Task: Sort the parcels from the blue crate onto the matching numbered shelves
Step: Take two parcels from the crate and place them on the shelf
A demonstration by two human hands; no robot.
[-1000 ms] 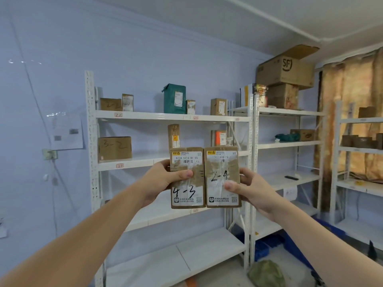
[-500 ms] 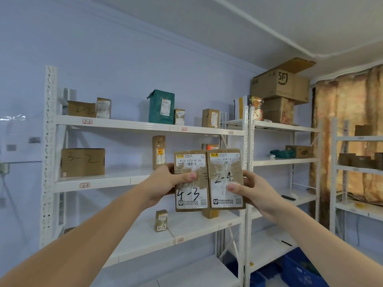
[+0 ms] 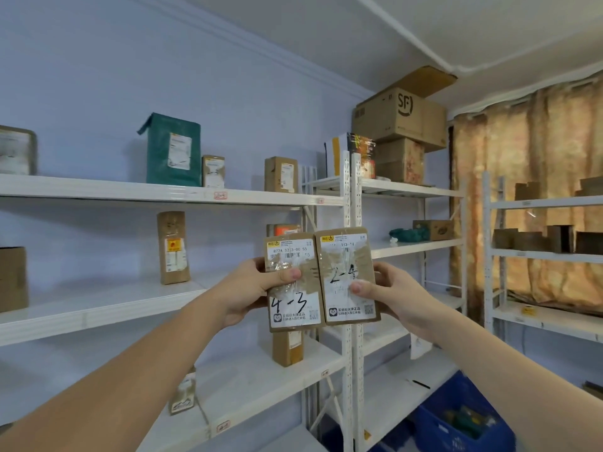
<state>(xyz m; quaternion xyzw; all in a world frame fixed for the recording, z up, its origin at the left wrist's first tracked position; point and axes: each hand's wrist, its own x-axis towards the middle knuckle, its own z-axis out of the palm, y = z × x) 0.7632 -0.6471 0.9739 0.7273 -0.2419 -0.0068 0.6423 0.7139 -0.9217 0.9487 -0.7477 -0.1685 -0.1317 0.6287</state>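
Two small brown parcels are held up side by side before the white shelves. My left hand grips the parcel marked 4-3, thumb across its front. My right hand grips the parcel marked 2-4, thumb on its label. The blue crate sits on the floor at lower right with some items inside. Small red-lettered tags mark the shelf edges, one on the top shelf and one on the low shelf; their numbers are too small to read.
The left rack carries a teal bag and several brown parcels. An SF carton tops the middle rack. A third rack with dark boxes stands before a curtain at right. A white upright post stands just behind the parcels.
The view has moved closer to the shelves and shifted right; the left rack's end post has left the frame. Both hands still hold the two parcels together.
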